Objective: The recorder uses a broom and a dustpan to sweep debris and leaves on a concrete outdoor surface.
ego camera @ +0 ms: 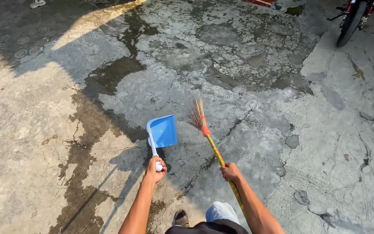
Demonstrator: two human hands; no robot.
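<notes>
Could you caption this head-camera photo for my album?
Left hand holds a blue dustpan, right hand a broom, over cracked concrete.

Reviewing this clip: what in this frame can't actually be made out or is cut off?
Head view only:
- Motorbike: cut by the top edge; only a wheel and some frame show.
- Pale object, top left: cropped, too small to identify.
- Broom handle's lower end: hidden behind the right hand and forearm.
- Dustpan contents: too small to tell.
- Dustpan handle tip: wrapped by the left hand.
- Foot: partly hidden by clothing.
</notes>
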